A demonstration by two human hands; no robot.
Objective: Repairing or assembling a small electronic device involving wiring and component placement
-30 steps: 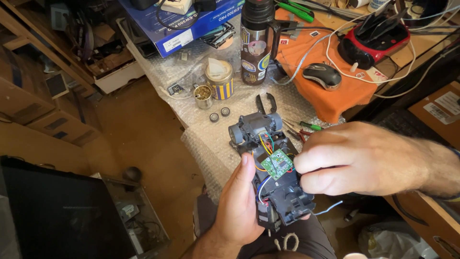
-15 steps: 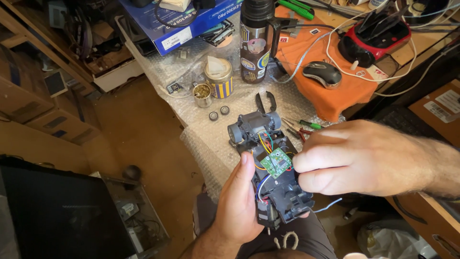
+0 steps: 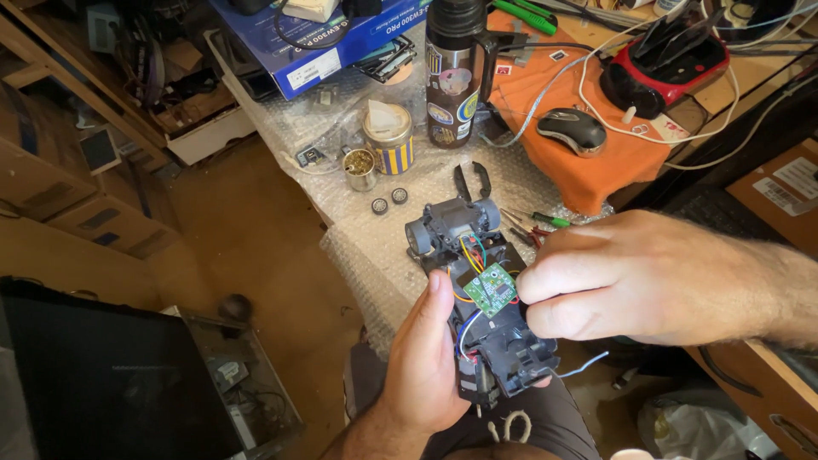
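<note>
My left hand (image 3: 426, 362) cradles a dark grey toy car chassis (image 3: 477, 298) from below, thumb up along its left side. A small green circuit board (image 3: 492, 288) with coloured wires sits on top of the chassis. My right hand (image 3: 630, 277) comes in from the right, fingers curled and pinched at the board's right edge. What the fingertips grip is hidden. The chassis hangs above my lap, just in front of the bubble-wrap covered table edge (image 3: 375, 255).
On the bubble wrap stand a striped tin (image 3: 388, 138), a small cup of screws (image 3: 360, 168), two little wheels (image 3: 389, 201) and a dark bottle (image 3: 452, 72). An orange cloth (image 3: 596, 170) carries a computer mouse (image 3: 571, 129). A blue box (image 3: 324, 38) lies at the back, a black case (image 3: 111, 375) lower left.
Both hands and the chassis have stayed nearly in place. My right hand's fingers shifted very slightly at the circuit board.
</note>
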